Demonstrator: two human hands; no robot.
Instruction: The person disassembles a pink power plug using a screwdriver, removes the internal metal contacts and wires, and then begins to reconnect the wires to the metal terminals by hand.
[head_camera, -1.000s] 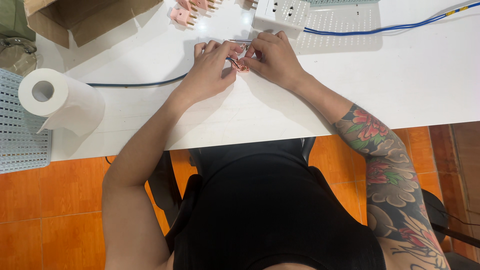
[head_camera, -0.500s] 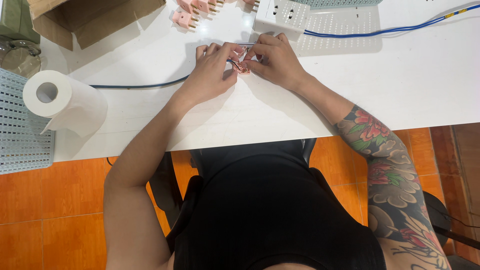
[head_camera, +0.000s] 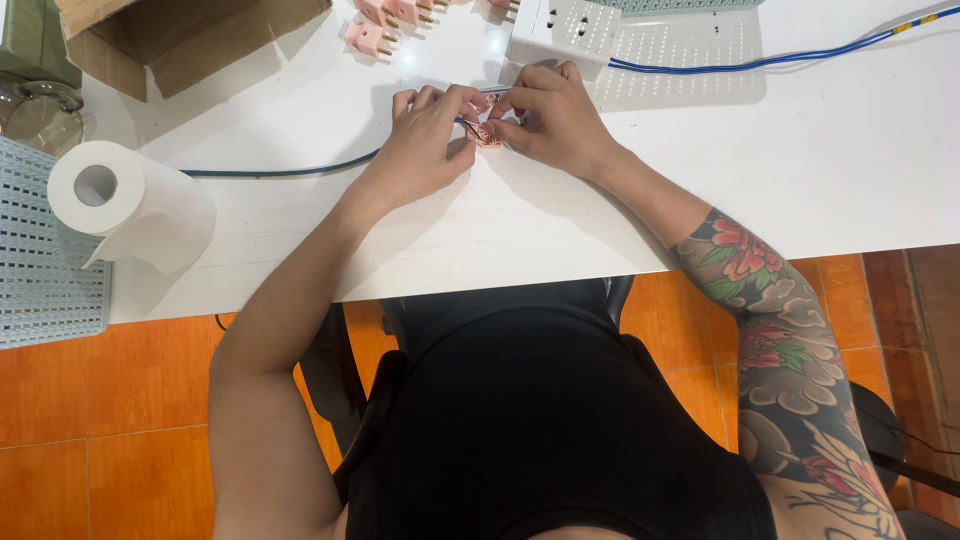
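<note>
I see my left hand (head_camera: 425, 140) and right hand (head_camera: 555, 125) pinching 1 small pink plug part (head_camera: 487, 134) with its dark cable (head_camera: 290, 171), upper centre of the frame on the white table (head_camera: 800, 160). It looks light, stiff and fiddly; I judge gripping its sides safest.

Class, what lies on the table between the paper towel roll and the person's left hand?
In the head view, only a dark cable crosses the white table between paper towel roll and left hand.

Landmark: small plug part (head_camera: 488, 134), on table (head_camera: 850, 180), pinched between left hand (head_camera: 425, 150) and right hand (head_camera: 555, 120). Power strip (head_camera: 560, 30) just behind. Loose plugs (head_camera: 385, 25) behind-left. Cardboard box (head_camera: 180, 35) farther left. Paper roll (head_camera: 130, 205) far left, nearer table edge. Cable (head_camera: 280, 172) trailing left.
</note>
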